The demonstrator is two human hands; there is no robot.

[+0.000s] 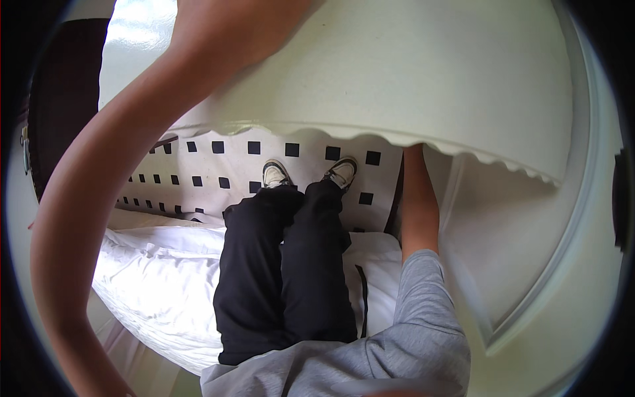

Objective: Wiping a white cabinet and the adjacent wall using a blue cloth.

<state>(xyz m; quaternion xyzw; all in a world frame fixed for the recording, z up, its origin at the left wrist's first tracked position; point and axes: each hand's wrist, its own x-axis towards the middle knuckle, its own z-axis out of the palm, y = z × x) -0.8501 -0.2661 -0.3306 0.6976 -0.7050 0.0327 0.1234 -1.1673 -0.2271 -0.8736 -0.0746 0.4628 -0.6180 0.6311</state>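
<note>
A large white sheet or panel (397, 74) with a scalloped lower edge spans the upper part of the view, close before me. Its upper left is glossy; whether it is stiff or soft I cannot tell. Across its left side rises my left arm, and what seems to be the base of my left hand (243, 27) lies over the sheet, the fingers beyond the top edge. On the other side my right forearm (419, 208) reaches forward beneath the scalloped edge. That sheet hides my right hand, so its grip is not visible.
White bedding (158, 278) lies under my legs in black trousers (283, 273). My shoes (275, 173) rest on a white floor with black squares (292, 150). A pale panelled door or wall (501, 248) stands close on the right, and a dark brown surface (64, 109) at far left.
</note>
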